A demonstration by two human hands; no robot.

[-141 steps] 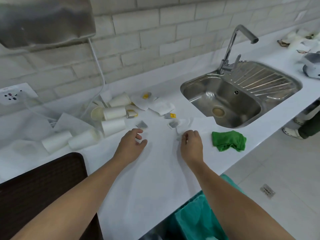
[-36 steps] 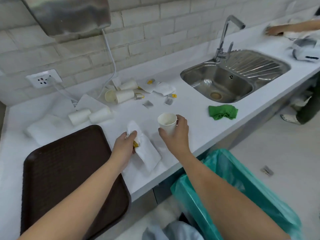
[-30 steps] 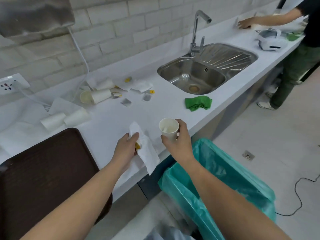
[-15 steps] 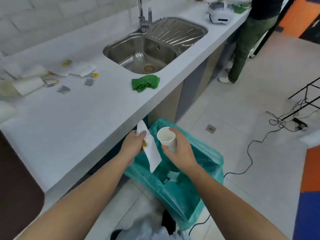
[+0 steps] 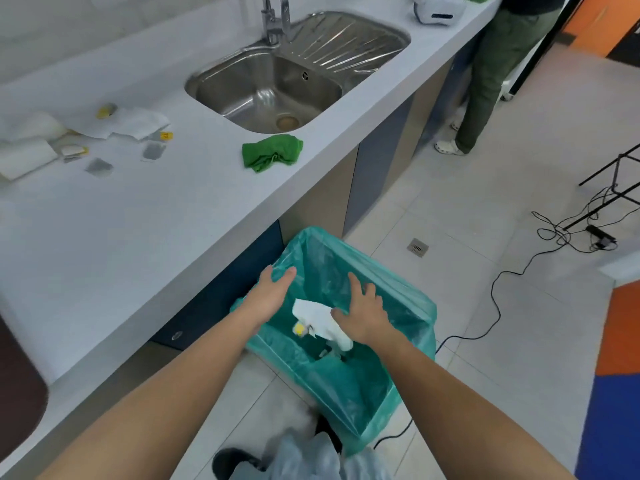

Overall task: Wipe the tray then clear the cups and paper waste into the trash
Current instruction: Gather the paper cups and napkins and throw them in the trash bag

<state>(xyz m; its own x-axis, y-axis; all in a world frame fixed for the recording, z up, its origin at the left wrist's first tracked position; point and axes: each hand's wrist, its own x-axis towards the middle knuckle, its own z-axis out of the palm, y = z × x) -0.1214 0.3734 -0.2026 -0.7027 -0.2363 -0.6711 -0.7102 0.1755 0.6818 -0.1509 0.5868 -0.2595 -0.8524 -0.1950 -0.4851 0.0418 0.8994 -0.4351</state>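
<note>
Left hand (image 5: 269, 300) and right hand (image 5: 364, 315) have just let go — fingers spread, holding nothing — and the paper napkin (image 5: 313, 313) drops into the trash bag (image 5: 325, 266); cups (image 5: 26, 161) remain on the counter (image 5: 138, 237).

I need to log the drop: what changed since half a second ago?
The left hand released the paper, which is now in the trash bag; the right hand released its cup, not clearly visible now. Both hands are open over the bag. The green cloth and the litter on the counter stayed put.
</note>
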